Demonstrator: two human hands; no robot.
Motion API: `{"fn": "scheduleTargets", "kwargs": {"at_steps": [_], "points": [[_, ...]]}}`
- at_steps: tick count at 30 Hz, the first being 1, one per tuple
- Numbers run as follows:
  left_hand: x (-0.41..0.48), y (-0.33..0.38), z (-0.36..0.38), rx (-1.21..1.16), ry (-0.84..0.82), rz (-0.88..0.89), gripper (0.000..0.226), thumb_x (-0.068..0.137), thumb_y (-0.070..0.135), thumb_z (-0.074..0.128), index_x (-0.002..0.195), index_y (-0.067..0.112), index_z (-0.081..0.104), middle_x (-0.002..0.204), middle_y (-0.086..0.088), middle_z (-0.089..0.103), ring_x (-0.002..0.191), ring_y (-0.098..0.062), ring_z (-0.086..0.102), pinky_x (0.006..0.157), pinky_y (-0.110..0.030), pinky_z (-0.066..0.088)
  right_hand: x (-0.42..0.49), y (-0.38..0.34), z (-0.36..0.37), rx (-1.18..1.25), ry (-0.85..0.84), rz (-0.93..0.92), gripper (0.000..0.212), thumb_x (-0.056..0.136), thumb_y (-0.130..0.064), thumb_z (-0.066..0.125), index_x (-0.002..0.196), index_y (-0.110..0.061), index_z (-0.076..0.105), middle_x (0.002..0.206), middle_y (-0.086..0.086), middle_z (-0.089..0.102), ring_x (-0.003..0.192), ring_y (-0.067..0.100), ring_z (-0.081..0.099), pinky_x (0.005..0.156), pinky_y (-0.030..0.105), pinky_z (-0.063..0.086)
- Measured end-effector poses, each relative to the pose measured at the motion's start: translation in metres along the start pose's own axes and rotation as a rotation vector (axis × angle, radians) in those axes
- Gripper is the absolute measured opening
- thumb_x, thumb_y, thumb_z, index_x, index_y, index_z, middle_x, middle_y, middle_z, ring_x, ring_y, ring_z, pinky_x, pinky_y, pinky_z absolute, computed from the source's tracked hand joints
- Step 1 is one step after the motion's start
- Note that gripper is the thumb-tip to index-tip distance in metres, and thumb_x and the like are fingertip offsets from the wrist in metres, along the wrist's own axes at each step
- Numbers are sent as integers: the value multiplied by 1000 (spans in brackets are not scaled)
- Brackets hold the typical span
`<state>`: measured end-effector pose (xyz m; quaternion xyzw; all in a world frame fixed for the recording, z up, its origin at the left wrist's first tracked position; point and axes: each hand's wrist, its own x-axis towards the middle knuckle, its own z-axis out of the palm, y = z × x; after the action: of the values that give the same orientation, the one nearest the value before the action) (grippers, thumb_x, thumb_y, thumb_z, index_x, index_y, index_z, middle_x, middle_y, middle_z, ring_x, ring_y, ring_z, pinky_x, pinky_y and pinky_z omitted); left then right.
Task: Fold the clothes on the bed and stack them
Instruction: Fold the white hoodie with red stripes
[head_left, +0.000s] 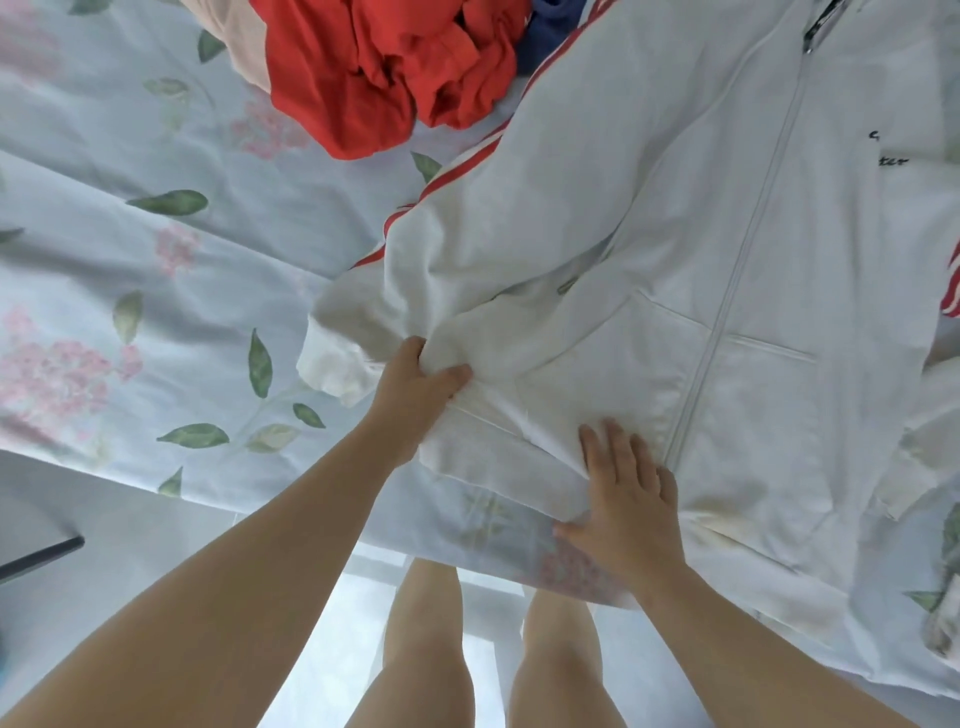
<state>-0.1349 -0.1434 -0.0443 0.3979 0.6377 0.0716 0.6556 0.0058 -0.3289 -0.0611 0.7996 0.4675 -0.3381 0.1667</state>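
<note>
Head view: a floral-sheeted bed (156, 270) carries a white jacket (727, 260). Left hand (415, 379) pinches its bunched side; right hand (631, 499) presses flat, fingers spread, on the hem beside. Red clothes (384, 67) lie beyond both hands.

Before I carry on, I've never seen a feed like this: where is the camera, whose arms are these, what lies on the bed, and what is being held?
There is no machine here. The single picture comes from a camera worn on a person's head, looking down over their own bare arms and legs at the bed.

A white zip jacket is spread out on the floral bedsheet. The left hand grips a bunch of its fabric near the sleeve cuff. The right hand lies flat on the jacket's lower front beside the zip, pressing it down and holding nothing.

At the far side lie unfolded clothes: a crumpled red garment, a dark blue garment and a beige garment.
</note>
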Motion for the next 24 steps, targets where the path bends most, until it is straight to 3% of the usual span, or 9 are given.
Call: {"fn": "scheduleTargets", "kwargs": {"at_steps": [3,6,8,11,13,15,17,21,24], "points": [[5,13,4,80,-82,-154,27,88,18,63,113,18,52,107,-4,59,96,-24,58,85,-38,49,-1,4,10,15,44,74,122,32,-51,89,137,-20,34,137,13,51,120,40,53,83,62,45],[3,34,6,84,-225,-347,27,86,28,67,108,14,62,104,-9,68,92,-25,64,80,-35,52,-2,14,6,27,117,67,118,31,-34,92,134,-17,38,129,13,57,114,36,58,76,60,49],[6,48,6,-91,-228,-367,28,82,29,71,105,15,65,99,-7,71,91,-24,67,79,-37,53,-2,25,2,67,162,78,110,36,-30,91,132,-18,39,126,13,59,112,35,60,75,56,50],[13,53,8,-507,-171,-245,34,81,26,69,112,15,63,105,-6,71,96,-23,67,79,-40,54,0,38,-5,141,196,81,99,56,-38,84,141,-20,36,136,10,52,124,32,51,89,51,45],[12,39,13,-563,-231,-166,46,82,27,67,125,15,57,119,-7,66,107,-24,64,88,-44,51,-3,45,-9,173,129,56,91,78,-51,66,150,-27,16,155,1,26,143,23,23,109,42,27],[7,16,21,-369,-329,-143,59,79,22,71,133,25,47,126,-1,62,113,-23,61,91,-48,50,-9,52,-7,259,74,68,82,87,-56,51,151,-31,5,158,-6,11,146,17,8,113,34,17],[-2,-2,29,-65,-343,-136,67,75,13,75,130,33,43,121,6,61,110,-20,59,85,-42,52,-13,55,-5,360,91,96,76,90,-52,49,151,-29,9,158,-6,11,145,17,10,113,34,17],[-10,-6,42,270,-134,-1,34,81,10,72,111,16,58,98,2,66,95,-22,63,74,-28,50,-18,61,-4,404,121,123,68,91,-45,52,148,-26,20,157,-3,17,142,20,19,112,36,21],[-8,12,42,218,1,94,19,78,16,76,92,18,63,90,-1,68,83,-19,64,73,-32,54,-16,69,-6,397,131,153,71,88,-48,54,147,-27,21,156,-2,18,141,22,22,109,40,25]]}}
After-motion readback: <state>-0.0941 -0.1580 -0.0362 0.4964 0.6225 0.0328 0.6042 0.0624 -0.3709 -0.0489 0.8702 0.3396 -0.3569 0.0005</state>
